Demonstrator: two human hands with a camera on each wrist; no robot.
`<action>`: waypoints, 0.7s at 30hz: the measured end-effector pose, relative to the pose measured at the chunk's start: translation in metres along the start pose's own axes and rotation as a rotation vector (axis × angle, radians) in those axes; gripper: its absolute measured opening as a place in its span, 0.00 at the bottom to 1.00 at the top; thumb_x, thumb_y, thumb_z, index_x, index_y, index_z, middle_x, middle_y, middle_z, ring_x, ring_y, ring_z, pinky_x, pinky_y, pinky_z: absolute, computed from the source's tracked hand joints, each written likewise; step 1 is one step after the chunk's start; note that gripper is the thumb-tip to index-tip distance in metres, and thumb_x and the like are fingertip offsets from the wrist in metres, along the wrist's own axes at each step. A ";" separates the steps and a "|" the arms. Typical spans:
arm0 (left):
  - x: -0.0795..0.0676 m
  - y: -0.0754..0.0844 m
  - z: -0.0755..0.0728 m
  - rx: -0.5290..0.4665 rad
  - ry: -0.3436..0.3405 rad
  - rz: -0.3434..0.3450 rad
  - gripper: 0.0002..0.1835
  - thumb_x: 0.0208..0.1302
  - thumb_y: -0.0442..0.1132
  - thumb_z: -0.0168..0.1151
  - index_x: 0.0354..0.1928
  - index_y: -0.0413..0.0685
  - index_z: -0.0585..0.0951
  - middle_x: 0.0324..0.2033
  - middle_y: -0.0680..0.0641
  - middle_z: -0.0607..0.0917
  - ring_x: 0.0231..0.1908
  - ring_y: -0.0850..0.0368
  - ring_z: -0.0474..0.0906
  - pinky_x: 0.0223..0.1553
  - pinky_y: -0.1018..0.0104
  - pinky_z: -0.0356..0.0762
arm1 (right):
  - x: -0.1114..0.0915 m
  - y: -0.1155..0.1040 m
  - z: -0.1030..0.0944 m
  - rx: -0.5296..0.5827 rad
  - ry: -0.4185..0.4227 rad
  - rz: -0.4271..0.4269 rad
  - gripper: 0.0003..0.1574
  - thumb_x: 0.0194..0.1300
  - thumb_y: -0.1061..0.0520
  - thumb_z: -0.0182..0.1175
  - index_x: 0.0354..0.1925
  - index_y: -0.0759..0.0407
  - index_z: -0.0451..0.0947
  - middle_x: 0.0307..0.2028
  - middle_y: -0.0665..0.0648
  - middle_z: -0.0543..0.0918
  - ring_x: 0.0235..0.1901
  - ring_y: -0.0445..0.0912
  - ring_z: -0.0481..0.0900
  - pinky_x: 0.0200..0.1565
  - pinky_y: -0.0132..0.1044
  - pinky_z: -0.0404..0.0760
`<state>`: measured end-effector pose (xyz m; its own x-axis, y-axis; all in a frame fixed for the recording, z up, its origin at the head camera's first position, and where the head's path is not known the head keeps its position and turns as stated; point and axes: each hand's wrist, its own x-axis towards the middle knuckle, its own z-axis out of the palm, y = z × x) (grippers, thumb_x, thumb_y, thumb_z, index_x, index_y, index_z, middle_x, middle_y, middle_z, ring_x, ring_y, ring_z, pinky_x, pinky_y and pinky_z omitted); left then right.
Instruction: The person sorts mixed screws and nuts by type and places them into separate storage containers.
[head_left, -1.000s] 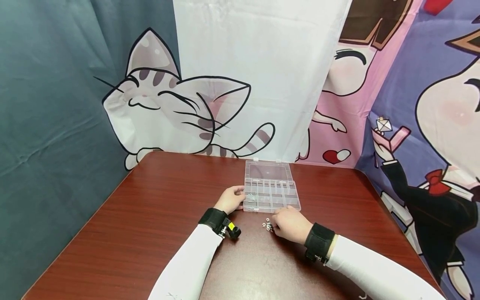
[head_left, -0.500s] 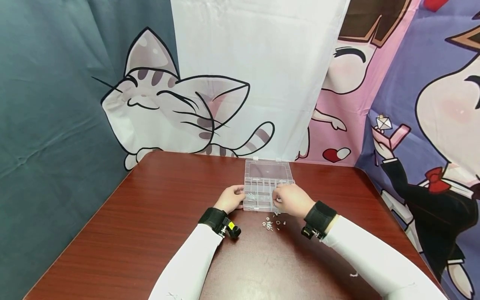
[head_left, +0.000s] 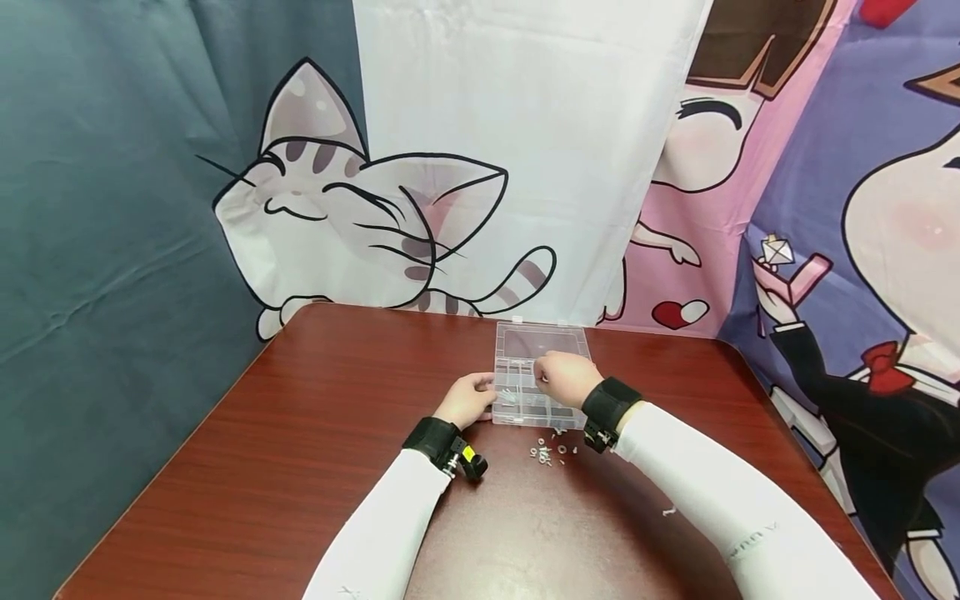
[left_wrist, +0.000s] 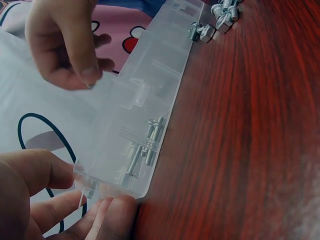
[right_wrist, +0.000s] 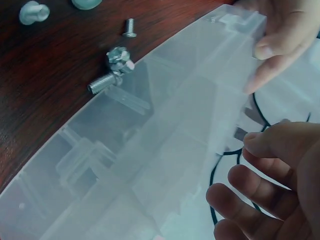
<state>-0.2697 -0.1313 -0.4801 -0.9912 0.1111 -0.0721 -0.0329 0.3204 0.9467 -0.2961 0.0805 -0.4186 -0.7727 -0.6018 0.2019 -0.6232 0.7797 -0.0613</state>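
A clear plastic compartment box (head_left: 506,421) lies with its lid raised at the back of the table. My left hand (head_left: 465,401) grips its left end, thumb and fingers pinching the corner in the left wrist view. Several long screws (left_wrist: 145,145) show through the wall in the compartment beside that hand. My right hand (head_left: 567,379) hovers over the compartments, thumb and forefinger together. Between those fingertips a tiny metal piece (left_wrist: 89,86) glints; its kind is too small to make out. In front of the box lie loose bolts and washers (head_left: 543,454), and hex bolts (right_wrist: 120,60) sit close against its front wall.
The raised lid (head_left: 543,338) stands behind the compartments, near the table's back edge. A printed cloth (head_left: 450,233) hangs behind the brown table (head_left: 337,417). Small hardware, including a short screw (right_wrist: 130,28), lies along the box's front.
My right hand has risen from the loose hardware to over the box, then moved further back and left across the compartments. My left hand has stayed on the box's left end.
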 end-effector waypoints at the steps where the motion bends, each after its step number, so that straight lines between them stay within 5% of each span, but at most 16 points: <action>1: 0.000 0.000 0.000 0.001 0.000 0.001 0.25 0.69 0.32 0.56 0.68 0.38 0.71 0.55 0.35 0.78 0.46 0.47 0.82 0.37 0.63 0.86 | 0.001 -0.001 0.001 -0.007 -0.008 0.000 0.08 0.62 0.62 0.64 0.27 0.53 0.79 0.25 0.49 0.77 0.23 0.41 0.71 0.26 0.36 0.74; 21: 0.000 0.001 0.001 0.023 0.016 0.007 0.25 0.69 0.31 0.58 0.67 0.36 0.72 0.52 0.36 0.80 0.46 0.47 0.82 0.35 0.65 0.86 | 0.006 -0.003 0.016 -0.072 -0.084 0.012 0.06 0.62 0.61 0.65 0.27 0.54 0.83 0.28 0.51 0.78 0.24 0.42 0.73 0.26 0.39 0.77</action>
<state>-0.2699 -0.1302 -0.4790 -0.9933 0.0987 -0.0603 -0.0232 0.3408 0.9398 -0.3009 0.0720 -0.4325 -0.7891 -0.6026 0.1192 -0.6062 0.7953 0.0076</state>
